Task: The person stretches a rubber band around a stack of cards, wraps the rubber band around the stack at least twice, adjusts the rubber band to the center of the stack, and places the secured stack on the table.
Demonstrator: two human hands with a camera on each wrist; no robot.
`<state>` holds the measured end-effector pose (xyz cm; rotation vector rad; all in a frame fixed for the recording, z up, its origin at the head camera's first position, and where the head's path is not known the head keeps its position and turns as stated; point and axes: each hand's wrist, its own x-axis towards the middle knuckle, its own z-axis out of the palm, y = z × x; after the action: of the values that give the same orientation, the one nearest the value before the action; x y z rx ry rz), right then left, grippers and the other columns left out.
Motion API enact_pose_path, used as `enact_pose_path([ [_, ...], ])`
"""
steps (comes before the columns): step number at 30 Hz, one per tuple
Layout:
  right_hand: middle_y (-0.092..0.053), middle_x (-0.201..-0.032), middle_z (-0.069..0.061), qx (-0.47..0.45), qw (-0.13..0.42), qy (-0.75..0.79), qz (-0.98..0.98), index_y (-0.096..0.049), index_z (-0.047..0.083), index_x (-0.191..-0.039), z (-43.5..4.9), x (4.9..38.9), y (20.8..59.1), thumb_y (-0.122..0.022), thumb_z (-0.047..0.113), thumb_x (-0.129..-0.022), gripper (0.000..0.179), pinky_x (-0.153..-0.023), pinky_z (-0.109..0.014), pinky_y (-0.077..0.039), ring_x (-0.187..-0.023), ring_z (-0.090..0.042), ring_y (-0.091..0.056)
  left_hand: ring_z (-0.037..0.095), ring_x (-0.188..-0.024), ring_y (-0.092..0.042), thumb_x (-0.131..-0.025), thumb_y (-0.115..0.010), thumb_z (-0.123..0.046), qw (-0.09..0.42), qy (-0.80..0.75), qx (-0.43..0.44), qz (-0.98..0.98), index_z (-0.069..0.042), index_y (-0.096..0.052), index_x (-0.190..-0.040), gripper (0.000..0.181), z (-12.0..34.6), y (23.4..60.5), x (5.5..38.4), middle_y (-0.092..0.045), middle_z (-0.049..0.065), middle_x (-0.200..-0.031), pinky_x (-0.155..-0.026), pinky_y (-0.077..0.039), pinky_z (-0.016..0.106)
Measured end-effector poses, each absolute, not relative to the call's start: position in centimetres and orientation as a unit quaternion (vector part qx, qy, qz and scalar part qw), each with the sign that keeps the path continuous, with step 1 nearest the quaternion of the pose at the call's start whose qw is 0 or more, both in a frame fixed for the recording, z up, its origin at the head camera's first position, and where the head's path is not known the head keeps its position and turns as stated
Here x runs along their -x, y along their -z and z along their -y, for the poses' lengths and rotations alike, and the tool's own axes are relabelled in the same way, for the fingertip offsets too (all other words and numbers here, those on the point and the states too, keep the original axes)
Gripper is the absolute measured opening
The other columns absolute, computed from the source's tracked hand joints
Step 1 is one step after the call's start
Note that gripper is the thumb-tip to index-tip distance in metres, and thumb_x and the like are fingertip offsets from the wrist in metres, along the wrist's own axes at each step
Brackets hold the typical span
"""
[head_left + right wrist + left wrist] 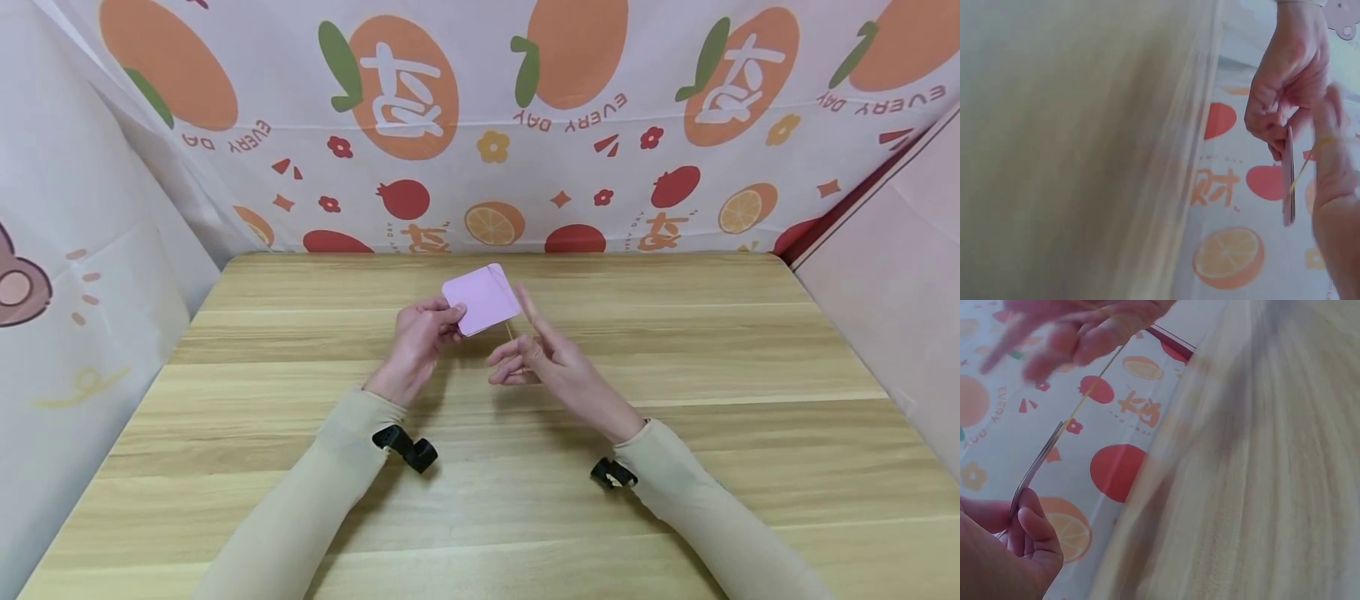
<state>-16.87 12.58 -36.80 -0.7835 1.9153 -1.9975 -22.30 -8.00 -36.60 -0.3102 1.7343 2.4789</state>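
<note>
My left hand (pixel 420 337) pinches the near left corner of a thin stack of pink cards (pixel 480 302), thumb on top and fingers underneath. The cards are square with rounded corners, held up over the table and seen almost edge-on in the left wrist view. A thin yellow rubber band (pixel 1090 390) runs taut from the stack to my right hand (pixel 555 358). In the right wrist view the band loops across a finger of that hand, which is blurred there. Its index finger points away beside the right edge of the cards, while the other fingers bend.
Beneath both hands lies a wood-grain table (pixel 480 500). A white curtain (pixel 480 183) printed with fruit hangs along its far edge, and pale cloths flank the left and right sides. Each sleeve has a black wrist mount (pixel 405 447) on it.
</note>
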Motion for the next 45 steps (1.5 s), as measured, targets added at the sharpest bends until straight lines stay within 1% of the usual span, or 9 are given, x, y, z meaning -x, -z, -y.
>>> enact_pose_path([
  [3, -0.059, -0.118, -0.033, 0.222, 0.141, 0.720, -0.643, -0.001, 0.053, -0.151, -12.6, 17.1, 37.0, -0.037, 0.029, -0.107, 0.062, -0.086, -0.046, -0.054, -0.092, -0.039, -0.069, 0.012, -0.058, -0.053, -0.090, -0.062, 0.006, 0.037, -0.799, 0.093, -0.593, 0.004, -0.058, -0.086, 0.006, 7.8, 36.5, 22.1, -0.059, 0.006, -0.073, -0.054, -0.046, 0.021],
  [6, -0.060, -0.118, -0.031, 0.188, 0.148, 0.738, -0.631, -0.001, 0.053, -0.151, -12.8, 17.4, 37.5, -0.037, 0.036, -0.106, 0.060, -0.085, -0.048, -0.054, -0.091, -0.038, -0.069, 0.013, -0.059, -0.053, -0.091, -0.063, 0.003, 0.028, -0.776, 0.079, -0.626, 0.007, -0.058, -0.090, 0.006, 7.5, 36.5, 21.9, -0.059, 0.006, -0.075, -0.056, -0.047, 0.022],
  [13, -0.065, -0.111, -0.027, 0.148, 0.162, 0.753, -0.620, -0.011, 0.031, -0.158, -13.3, 18.0, 38.2, -0.034, 0.038, -0.108, 0.056, -0.085, -0.048, -0.054, -0.088, -0.032, -0.071, 0.013, -0.057, -0.055, -0.090, -0.065, 0.002, 0.001, -0.736, 0.047, -0.675, 0.010, -0.060, -0.091, 0.009, 7.1, 36.4, 21.3, -0.061, 0.005, -0.069, -0.058, -0.049, 0.027],
  [17, -0.067, -0.107, -0.026, 0.136, 0.167, 0.751, -0.624, -0.024, 0.015, -0.156, -13.5, 18.2, 38.3, -0.031, 0.036, -0.109, 0.053, -0.083, -0.047, -0.055, -0.086, -0.029, -0.071, 0.014, -0.057, -0.053, -0.090, -0.065, 0.003, -0.007, -0.732, 0.046, -0.680, 0.008, -0.059, -0.088, 0.008, 7.1, 36.7, 21.5, -0.059, 0.005, -0.067, -0.056, -0.048, 0.026],
  [20, -0.067, -0.106, -0.026, 0.141, 0.168, 0.743, -0.632, -0.031, 0.008, -0.153, -13.6, 18.3, 38.1, -0.028, 0.038, -0.109, 0.053, -0.082, -0.045, -0.056, -0.086, -0.028, -0.071, 0.014, -0.057, -0.053, -0.090, -0.065, 0.003, -0.012, -0.726, 0.050, -0.686, 0.007, -0.060, -0.088, 0.007, 7.2, 36.9, 21.6, -0.059, 0.005, -0.068, -0.056, -0.047, 0.027],
  [29, -0.070, -0.100, -0.022, 0.124, 0.196, 0.745, -0.625, -0.041, 0.001, -0.146, -13.9, 18.5, 38.0, -0.031, 0.046, -0.106, 0.061, -0.082, -0.045, -0.056, -0.084, -0.027, -0.071, 0.014, -0.059, -0.053, -0.090, -0.066, 0.002, -0.019, -0.718, 0.047, -0.694, 0.005, -0.062, -0.088, 0.006, 7.4, 36.9, 21.7, -0.059, 0.005, -0.069, -0.057, -0.048, 0.028],
  [37, -0.073, -0.094, -0.013, 0.088, 0.238, 0.780, -0.572, -0.038, -0.010, -0.144, -14.5, 18.9, 37.9, -0.033, 0.044, -0.106, 0.067, -0.080, -0.038, -0.057, -0.082, -0.023, -0.072, 0.013, -0.057, -0.054, -0.090, -0.066, 0.003, -0.025, -0.733, 0.040, -0.679, 0.006, -0.061, -0.089, 0.006, 7.7, 36.4, 22.0, -0.060, 0.003, -0.068, -0.055, -0.047, 0.025],
  [42, -0.071, -0.100, -0.015, 0.063, 0.268, 0.805, -0.525, -0.034, -0.011, -0.145, -14.9, 19.2, 38.1, -0.040, 0.044, -0.105, 0.068, -0.085, -0.038, -0.055, -0.089, -0.024, -0.071, 0.012, -0.058, -0.056, -0.090, -0.067, 0.001, -0.007, -0.738, 0.021, -0.674, 0.005, -0.061, -0.089, 0.008, 8.0, 36.3, 22.0, -0.061, 0.003, -0.070, -0.056, -0.048, 0.025],
  [45, -0.069, -0.102, -0.016, 0.034, 0.276, 0.826, -0.491, -0.035, -0.013, -0.140, -14.9, 19.5, 38.3, -0.044, 0.042, -0.104, 0.067, -0.085, -0.035, -0.056, -0.089, -0.024, -0.069, 0.013, -0.062, -0.057, -0.090, -0.067, 0.000, 0.011, -0.738, -0.004, -0.675, 0.007, -0.061, -0.091, 0.009, 8.1, 36.4, 22.0, -0.061, 0.004, -0.072, -0.059, -0.049, 0.027],
])
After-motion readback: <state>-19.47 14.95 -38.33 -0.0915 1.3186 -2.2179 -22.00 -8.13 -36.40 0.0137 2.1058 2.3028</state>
